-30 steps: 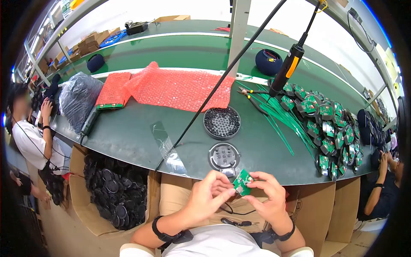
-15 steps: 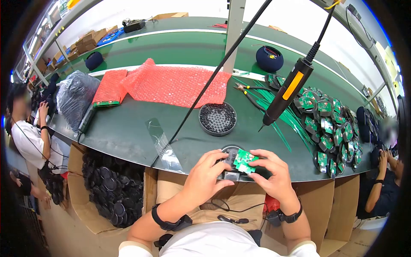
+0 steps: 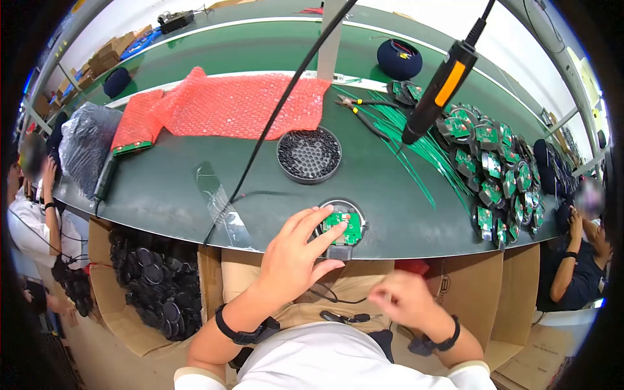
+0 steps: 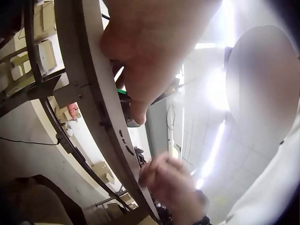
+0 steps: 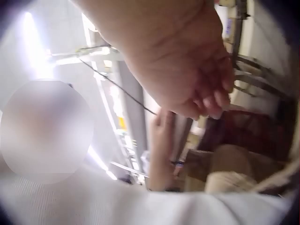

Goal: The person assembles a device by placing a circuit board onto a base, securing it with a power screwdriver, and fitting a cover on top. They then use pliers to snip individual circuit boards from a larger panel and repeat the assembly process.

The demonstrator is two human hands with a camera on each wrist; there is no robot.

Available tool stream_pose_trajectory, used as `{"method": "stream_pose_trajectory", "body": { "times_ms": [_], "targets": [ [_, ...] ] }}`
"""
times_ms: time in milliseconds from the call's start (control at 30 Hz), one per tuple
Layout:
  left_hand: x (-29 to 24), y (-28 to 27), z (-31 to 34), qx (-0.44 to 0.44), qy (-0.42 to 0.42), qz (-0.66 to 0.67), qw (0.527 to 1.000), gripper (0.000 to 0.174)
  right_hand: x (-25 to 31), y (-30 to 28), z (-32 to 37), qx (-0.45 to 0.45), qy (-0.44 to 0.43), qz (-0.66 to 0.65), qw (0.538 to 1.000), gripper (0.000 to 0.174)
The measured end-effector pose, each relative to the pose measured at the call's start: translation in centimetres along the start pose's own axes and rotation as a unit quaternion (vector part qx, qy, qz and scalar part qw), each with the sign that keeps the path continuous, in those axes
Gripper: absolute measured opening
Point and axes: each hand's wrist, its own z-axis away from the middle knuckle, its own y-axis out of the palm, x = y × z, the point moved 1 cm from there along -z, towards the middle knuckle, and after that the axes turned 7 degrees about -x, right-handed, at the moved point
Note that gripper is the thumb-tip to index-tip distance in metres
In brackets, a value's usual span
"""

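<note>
In the head view a green circuit board (image 3: 349,225) lies in a round black plastic housing (image 3: 361,212) at the table's near edge. My left hand (image 3: 296,250) reaches over it from the left, its fingers extended and fingertips resting on the board. Lower right, over my lap, my right hand (image 3: 406,299) is blurred, apart from the board. The right wrist view shows that hand (image 5: 187,70) with fingers loosely curled and nothing visible in them. Behind the housing sits a round dish (image 3: 309,177) of small black pieces.
Overhead hangs a black and orange electric screwdriver (image 3: 442,91). Green cable ties (image 3: 416,149) and pliers (image 3: 367,117) lie beside a heap of board assemblies (image 3: 491,166). Red bubble wrap (image 3: 240,107) stretches across the back left. A carton (image 3: 104,292) of black parts stands below, left.
Both hands first held the board above my lap, then brought it over the housing. Now it lies inside; my right hand has withdrawn toward my lap while the left stays on the board.
</note>
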Motion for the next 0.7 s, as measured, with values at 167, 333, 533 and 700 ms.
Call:
{"method": "stream_pose_trajectory", "body": {
  "times_ms": [167, 333, 533, 700],
  "targets": [
    [0.2, 0.1, 0.0, 0.003, 0.008, 0.003, 1.000, 0.066, -6.2, 5.5, 14.9, 0.320, 0.205, 0.077, 0.922, 0.054],
    [0.0, 0.5, 0.1, -0.012, 0.020, -0.017, 1.000, 0.065, -6.1, 7.5, 21.6, 0.282, 0.387, -0.004, 0.878, 0.072],
    [0.2, 0.4, 0.1, -0.020, 0.026, -0.023, 0.999, 0.065, -7.8, 7.1, 24.0, 0.324, 0.349, -0.023, 0.879, 0.070],
    [0.4, 0.5, 0.2, -0.017, 0.016, -0.004, 1.000, 0.065, -6.4, 5.0, 24.2, 0.440, 0.320, 0.018, 0.839, 0.071]
  ]
}}
